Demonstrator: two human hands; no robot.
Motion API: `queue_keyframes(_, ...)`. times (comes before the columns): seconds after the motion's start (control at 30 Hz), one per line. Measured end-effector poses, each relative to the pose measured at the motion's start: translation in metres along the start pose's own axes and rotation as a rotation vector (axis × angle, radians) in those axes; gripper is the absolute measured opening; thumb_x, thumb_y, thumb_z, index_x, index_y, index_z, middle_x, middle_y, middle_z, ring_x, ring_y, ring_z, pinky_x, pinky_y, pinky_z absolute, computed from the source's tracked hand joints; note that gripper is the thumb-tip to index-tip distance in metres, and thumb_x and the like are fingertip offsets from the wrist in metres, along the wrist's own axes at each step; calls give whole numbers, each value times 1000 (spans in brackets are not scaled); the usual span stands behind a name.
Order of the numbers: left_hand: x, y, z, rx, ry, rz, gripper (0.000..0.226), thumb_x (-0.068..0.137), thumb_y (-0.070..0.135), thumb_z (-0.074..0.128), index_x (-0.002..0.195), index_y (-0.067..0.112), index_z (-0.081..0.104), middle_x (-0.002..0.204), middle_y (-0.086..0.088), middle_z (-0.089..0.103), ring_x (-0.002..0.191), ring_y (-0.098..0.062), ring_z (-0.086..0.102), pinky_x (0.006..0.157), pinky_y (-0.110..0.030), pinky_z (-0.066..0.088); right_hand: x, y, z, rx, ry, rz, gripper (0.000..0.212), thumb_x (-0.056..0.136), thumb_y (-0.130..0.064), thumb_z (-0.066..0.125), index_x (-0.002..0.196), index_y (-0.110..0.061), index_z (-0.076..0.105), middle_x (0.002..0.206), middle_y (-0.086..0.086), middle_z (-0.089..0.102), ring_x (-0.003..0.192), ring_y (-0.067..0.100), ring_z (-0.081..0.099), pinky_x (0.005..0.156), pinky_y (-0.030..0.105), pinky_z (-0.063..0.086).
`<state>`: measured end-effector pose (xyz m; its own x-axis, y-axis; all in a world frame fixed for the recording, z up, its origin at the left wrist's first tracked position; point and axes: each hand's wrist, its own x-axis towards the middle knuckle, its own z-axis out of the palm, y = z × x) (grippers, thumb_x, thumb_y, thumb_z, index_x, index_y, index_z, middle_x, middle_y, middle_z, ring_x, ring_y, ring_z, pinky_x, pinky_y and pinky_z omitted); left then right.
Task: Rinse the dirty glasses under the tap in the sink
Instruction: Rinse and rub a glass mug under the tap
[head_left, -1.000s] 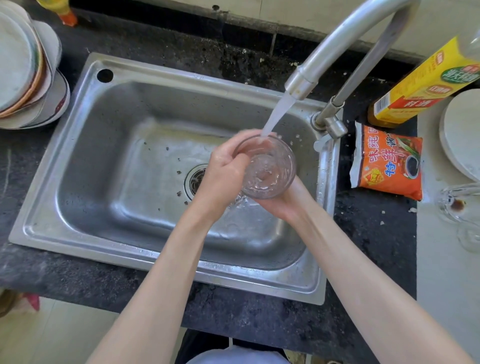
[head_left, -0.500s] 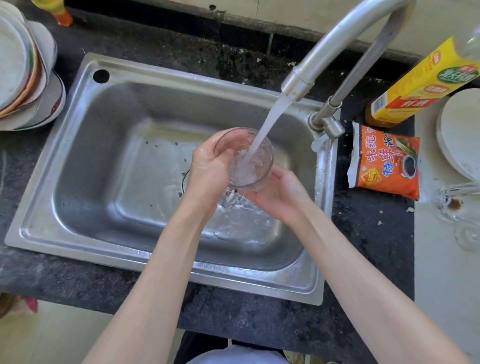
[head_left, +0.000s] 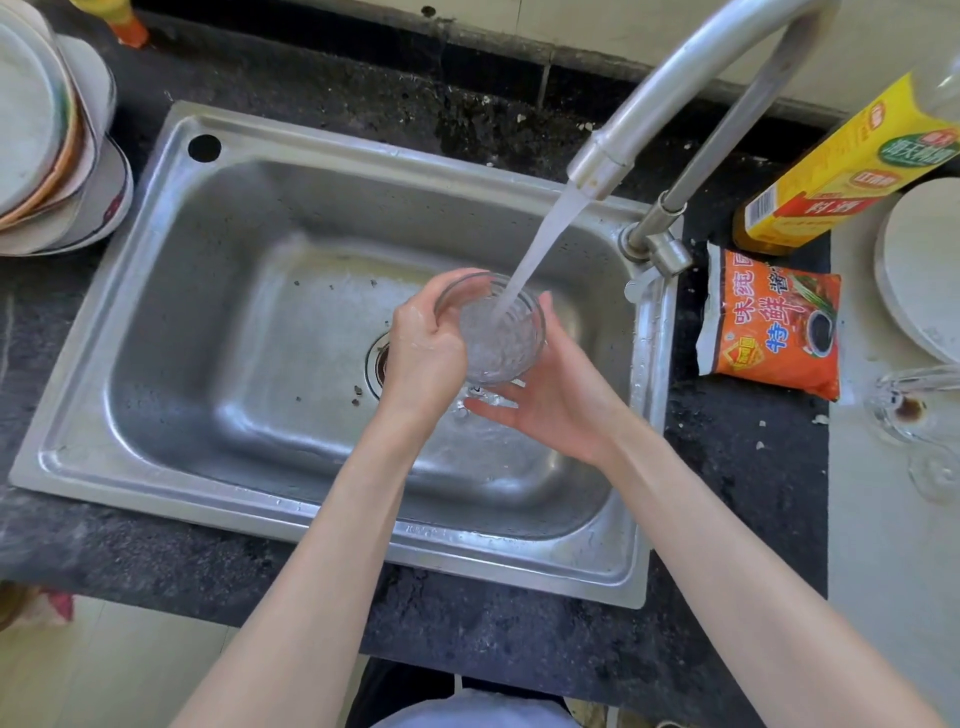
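Observation:
A clear drinking glass (head_left: 498, 338) is held mouth up over the steel sink (head_left: 218, 322), and the stream from the tap (head_left: 602, 166) runs straight into it. My left hand (head_left: 423, 353) grips the glass from the left, fingers curled round its rim and side. My right hand (head_left: 556, 400) cups the glass from below and the right, palm up with fingers nearly straight. Water spills over beneath the glass. A dirty glass (head_left: 914, 405) with a brown stain lies on the counter at the far right.
Stacked plates (head_left: 47, 140) stand left of the sink. An orange sauce packet (head_left: 769, 322), a yellow-labelled bottle (head_left: 841, 171) and a white plate (head_left: 919, 265) sit to the right. Dark crumbs dot the sink floor near the drain (head_left: 379, 364).
The glass has shifted so the stream now falls into its middle. My right hand has opened out under it, fingers straighter than before.

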<state>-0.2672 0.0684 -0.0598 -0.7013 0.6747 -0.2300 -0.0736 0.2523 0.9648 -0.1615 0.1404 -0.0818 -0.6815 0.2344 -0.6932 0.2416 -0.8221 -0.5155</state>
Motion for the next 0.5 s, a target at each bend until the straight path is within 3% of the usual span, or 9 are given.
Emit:
queue_keyframes(0.1, 1, 0, 0, -86, 24, -86, 48, 84, -16, 31, 94, 20, 62, 94, 12, 65, 88, 11, 58, 81, -4, 41, -4, 2, -7, -119, -73, -24, 92, 55, -79, 58, 131, -29, 51, 134, -4, 53, 119, 15, 53, 99, 38, 46)
queue_keyframes(0.2, 2, -1, -1, -157, 14, -173, 47, 82, -16, 30, 97, 16, 62, 98, 7, 65, 94, 3, 60, 90, -14, 44, -6, 2, -10, -196, -120, -75, 78, 43, -77, 71, 113, -41, 60, 122, -13, 62, 112, 10, 59, 100, 37, 46)
queue_keyframes(0.3, 6, -3, -1, -201, -56, -248, 39, 87, -8, 36, 102, 16, 62, 113, -4, 64, 110, -17, 58, 100, -35, 44, -7, -2, -10, -235, -27, -83, 44, 59, -70, 70, 94, -43, 70, 103, -6, 69, 98, 18, 65, 96, 39, 49)
queue_keyframes(0.4, 7, -8, 0, -191, -153, -274, 26, 94, 14, 47, 118, 16, 55, 127, 0, 57, 119, -15, 52, 106, -39, 38, -6, -8, -10, -278, 95, -10, 58, 75, -69, 52, 117, -30, 61, 110, 6, 65, 96, 24, 63, 90, 37, 50)
queue_keyframes(0.5, 3, -15, -4, -187, -254, -269, 49, 83, 41, 54, 126, 19, 50, 132, 4, 54, 123, -12, 49, 109, -40, 35, -9, -15, -8, -274, 113, 62, 63, 82, -67, 42, 124, -23, 58, 116, 10, 63, 103, 30, 62, 90, 39, 51)
